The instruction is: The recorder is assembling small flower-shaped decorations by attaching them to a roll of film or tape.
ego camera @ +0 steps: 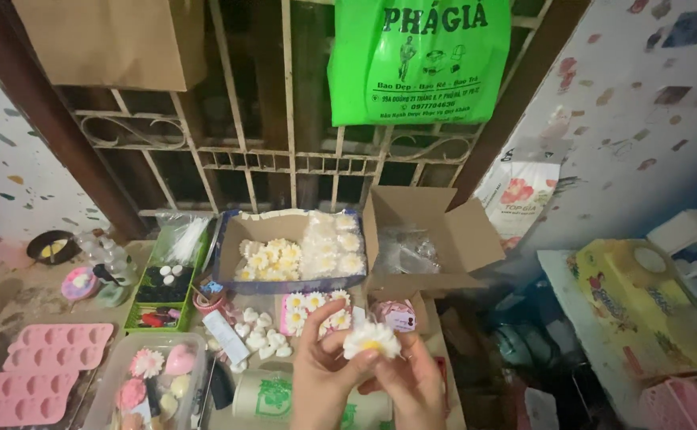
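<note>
In the lower centre of the frame both hands meet around one small white daisy-shaped flower with a yellow middle (pixel 371 340). The left hand (pixel 325 378) comes up from the bottom edge, its fingers curled and pinching the flower from the left side. The right hand (pixel 412 382) is just beside it, w/ fingertips closed on the underside of the same flower. So the flower sits lifted above the table, between the two hands, petals facing the camera.

Just behind the hands, centre of the frame, lies a pink flat tray w/ more white daisy flowers (pixel 314 310), and left of it a scatter of small white heart-shaped pieces (pixel 261 334). Further back stands a shallow cardboard box w/ blue edge, full of white-yellow flowers (pixel 293 253). To the right of this box is an open brown cardboard carton (pixel 428 235) w/ clear plastic inside; what the plastic holds I cannot tell.

At the lower left are two pink silicone moulds w/ round cavities (pixel 34 370), and next to them a clear plastic container holding pink and white shaped pieces (pixel 153 382). A green tray w/ dark and white small items (pixel 161 291) is above the container. Under the hands a pale round can w/ green print (pixel 265 396) shows, approx. touching the left wrist in the view.

At the top centre a green plastic bag (pixel 420 60) hangs on the metal window grille (pixel 285 151).
</note>
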